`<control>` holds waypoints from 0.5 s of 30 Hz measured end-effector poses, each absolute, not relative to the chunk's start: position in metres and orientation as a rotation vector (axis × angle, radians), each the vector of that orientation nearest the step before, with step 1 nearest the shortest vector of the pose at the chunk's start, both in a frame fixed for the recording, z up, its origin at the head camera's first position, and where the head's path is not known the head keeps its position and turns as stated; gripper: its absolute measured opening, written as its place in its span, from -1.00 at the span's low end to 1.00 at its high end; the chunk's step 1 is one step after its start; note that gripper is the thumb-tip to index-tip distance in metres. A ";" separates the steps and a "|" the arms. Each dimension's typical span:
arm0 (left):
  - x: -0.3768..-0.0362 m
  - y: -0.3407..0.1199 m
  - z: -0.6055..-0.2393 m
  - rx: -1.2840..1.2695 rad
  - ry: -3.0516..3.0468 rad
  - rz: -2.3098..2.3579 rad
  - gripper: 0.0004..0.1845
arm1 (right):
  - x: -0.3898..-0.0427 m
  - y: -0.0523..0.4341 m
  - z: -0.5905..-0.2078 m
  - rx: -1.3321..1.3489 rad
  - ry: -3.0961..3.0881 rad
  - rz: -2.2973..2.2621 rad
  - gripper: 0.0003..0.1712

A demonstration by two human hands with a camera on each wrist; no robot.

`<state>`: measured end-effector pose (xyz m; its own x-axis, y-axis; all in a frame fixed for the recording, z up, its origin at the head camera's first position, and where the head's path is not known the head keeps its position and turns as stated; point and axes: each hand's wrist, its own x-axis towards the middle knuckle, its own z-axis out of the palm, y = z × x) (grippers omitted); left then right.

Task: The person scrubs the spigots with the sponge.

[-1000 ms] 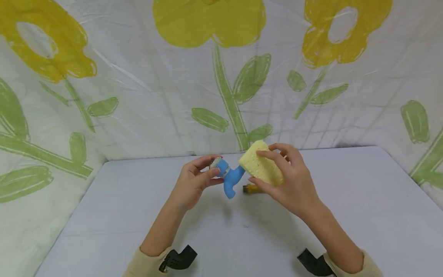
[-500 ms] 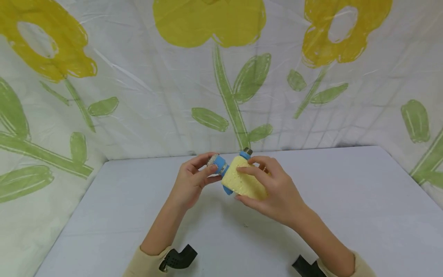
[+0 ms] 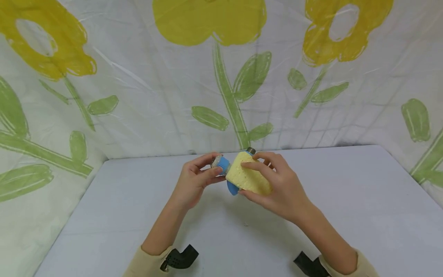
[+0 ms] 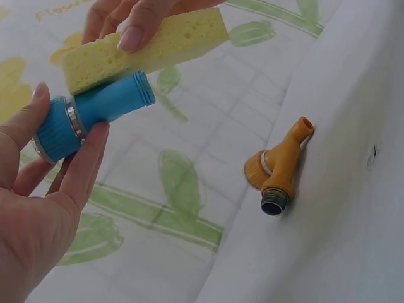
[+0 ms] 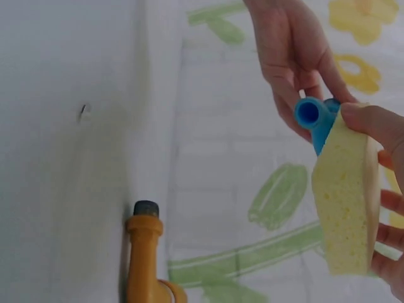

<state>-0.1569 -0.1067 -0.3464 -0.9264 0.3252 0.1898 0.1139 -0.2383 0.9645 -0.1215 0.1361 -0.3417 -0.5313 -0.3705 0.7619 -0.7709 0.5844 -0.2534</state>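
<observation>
From the head view, the left hand point(image 3: 194, 181) pinches the blue tap point(image 3: 225, 166) by its ribbed end above the table point(image 3: 104, 215), while the right hand point(image 3: 277, 184) clamps the yellow sponge point(image 3: 247, 177) against it from three o'clock. In the left wrist view the tap's long axis points toward two o'clock under the sponge. The right wrist view shows the sponge's edge touching the tap's open mouth at eleven o'clock, with an orange tap point(image 5: 146, 265) lying on the table well apart.

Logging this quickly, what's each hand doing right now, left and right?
Left hand: pinches the blue tap by its ringed end.
Right hand: grips the yellow sponge, pressed against the tap.
</observation>
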 end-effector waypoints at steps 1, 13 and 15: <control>-0.157 -0.106 -0.346 0.540 1.847 2.306 -0.58 | -0.121 0.136 -0.342 0.898 -2.142 0.780 -0.24; -0.155 -0.104 -0.349 0.544 1.841 2.292 -0.55 | -0.120 0.133 -0.342 0.874 -2.156 0.806 -0.24; -0.155 -0.104 -0.348 0.536 1.842 2.290 -0.54 | -0.119 0.133 -0.343 0.883 -2.155 0.827 -0.24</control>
<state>-0.1546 -0.1039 -0.3482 -0.9242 0.3377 0.1785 0.1021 -0.2319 0.9674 -0.1189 0.1326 -0.3433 -0.5561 -0.3482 0.7547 -0.7635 0.5727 -0.2984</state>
